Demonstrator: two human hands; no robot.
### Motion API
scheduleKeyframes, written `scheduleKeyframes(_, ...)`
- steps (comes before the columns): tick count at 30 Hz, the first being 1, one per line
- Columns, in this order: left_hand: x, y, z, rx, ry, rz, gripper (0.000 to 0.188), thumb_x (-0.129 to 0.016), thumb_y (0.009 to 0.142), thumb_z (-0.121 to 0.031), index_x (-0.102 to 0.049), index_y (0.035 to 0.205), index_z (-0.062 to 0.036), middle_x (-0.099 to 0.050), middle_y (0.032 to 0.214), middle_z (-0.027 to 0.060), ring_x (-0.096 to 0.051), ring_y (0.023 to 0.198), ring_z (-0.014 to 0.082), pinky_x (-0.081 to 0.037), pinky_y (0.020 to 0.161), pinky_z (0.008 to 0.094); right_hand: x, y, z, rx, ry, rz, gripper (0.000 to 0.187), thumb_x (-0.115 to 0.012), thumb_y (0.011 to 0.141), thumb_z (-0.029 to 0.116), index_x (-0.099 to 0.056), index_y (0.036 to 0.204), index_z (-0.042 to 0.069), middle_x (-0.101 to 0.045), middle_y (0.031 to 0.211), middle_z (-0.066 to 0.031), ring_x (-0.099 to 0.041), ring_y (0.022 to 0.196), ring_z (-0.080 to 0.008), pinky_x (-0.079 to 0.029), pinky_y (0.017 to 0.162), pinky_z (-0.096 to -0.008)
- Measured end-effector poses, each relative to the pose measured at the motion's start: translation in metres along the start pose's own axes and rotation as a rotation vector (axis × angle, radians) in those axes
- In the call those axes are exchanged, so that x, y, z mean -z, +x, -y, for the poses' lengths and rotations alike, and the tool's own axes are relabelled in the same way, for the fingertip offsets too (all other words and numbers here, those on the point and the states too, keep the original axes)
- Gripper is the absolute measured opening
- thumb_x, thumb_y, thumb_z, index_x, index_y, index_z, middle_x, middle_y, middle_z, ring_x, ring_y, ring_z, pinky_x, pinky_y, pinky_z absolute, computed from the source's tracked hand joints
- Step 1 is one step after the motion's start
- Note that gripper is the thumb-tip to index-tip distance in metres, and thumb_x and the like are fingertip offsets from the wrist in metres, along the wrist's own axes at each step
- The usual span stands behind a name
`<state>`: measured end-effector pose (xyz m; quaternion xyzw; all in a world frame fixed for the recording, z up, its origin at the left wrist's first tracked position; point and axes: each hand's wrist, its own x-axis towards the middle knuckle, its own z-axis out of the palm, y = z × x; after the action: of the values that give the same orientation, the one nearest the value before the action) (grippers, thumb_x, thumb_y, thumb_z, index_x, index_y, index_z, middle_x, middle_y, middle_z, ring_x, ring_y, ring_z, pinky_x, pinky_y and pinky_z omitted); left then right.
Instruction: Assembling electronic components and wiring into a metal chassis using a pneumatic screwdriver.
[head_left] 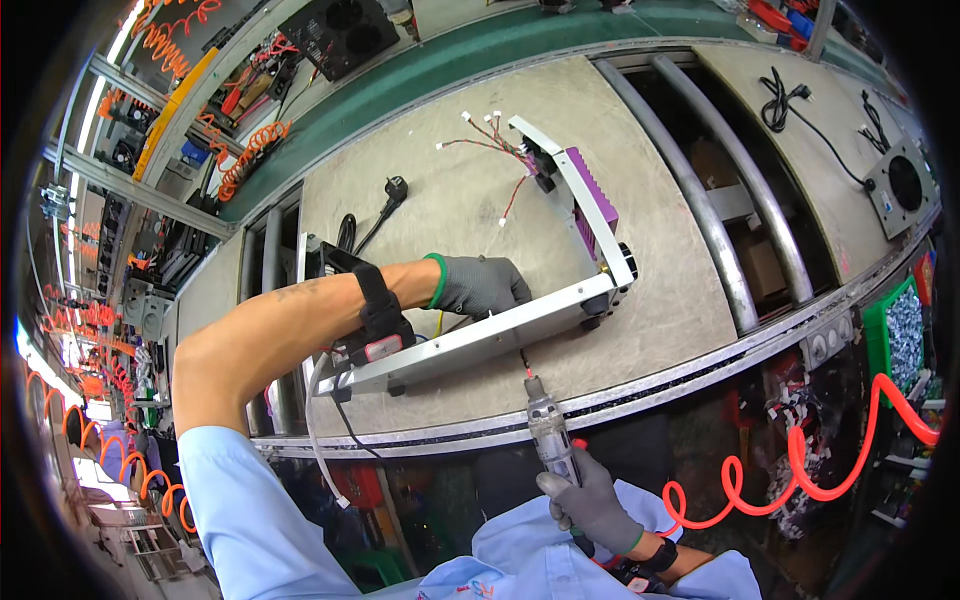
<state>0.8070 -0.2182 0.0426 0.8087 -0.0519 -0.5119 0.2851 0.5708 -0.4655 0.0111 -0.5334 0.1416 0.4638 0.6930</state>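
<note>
A white metal frame (470,345) with an angled side stands on the worktable, with a purple part (594,203) on that side and thin wires with white plugs (505,140) at its far end. My left hand (482,285), in a grey glove with a green cuff, reaches over the near panel. Its fingers curl down against the inner side, and what they pinch is hidden. My right hand (592,503), also gloved, is wrapped round a power screwdriver (550,432). The driver's bit points at the outer face of the near panel, at or very near it.
A black power cord (385,215) lies inside the frame. Metal rollers (705,190) cross gaps in the line at right. Beyond them a fan unit (900,187) trails a cord. An orange coiled hose (800,475) hangs at lower right. A grey cable (318,430) dangles over the near edge.
</note>
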Motion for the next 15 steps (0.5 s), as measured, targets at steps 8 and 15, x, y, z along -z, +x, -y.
scheduleKeyframes(8, 0.0001, 0.0070, 0.0009, 0.021, 0.088, 0.013, 0.039, -0.070, 0.079, -0.022, -0.070, 0.107, 0.0041, -0.072, 0.084, 0.0053, -0.058, 0.074, 0.0115, -0.050, 0.067, 0.0333, 0.0021, 0.0019, -0.0011, -0.020, 0.005, 0.015, 0.038, -0.071, 0.090, 0.025, -0.051, 0.114, 0.004, -0.054, 0.074, -0.0023, -0.055, 0.052, -0.0078, -0.045, 0.042, -0.0252)
scheduleKeyframes(15, 0.0022, 0.0028, 0.0059, 0.051, -0.085, 0.110, 0.030, -0.068, 0.079, -0.016, -0.073, 0.100, 0.0045, -0.068, 0.078, 0.0013, -0.055, 0.068, 0.0087, -0.046, 0.060, 0.0301, 0.0008, 0.0039, -0.0012, -0.054, 0.025, 0.008, 0.037, -0.071, 0.090, 0.023, -0.050, 0.114, 0.003, -0.053, 0.070, -0.0027, -0.054, 0.050, -0.0086, -0.045, 0.042, -0.0254)
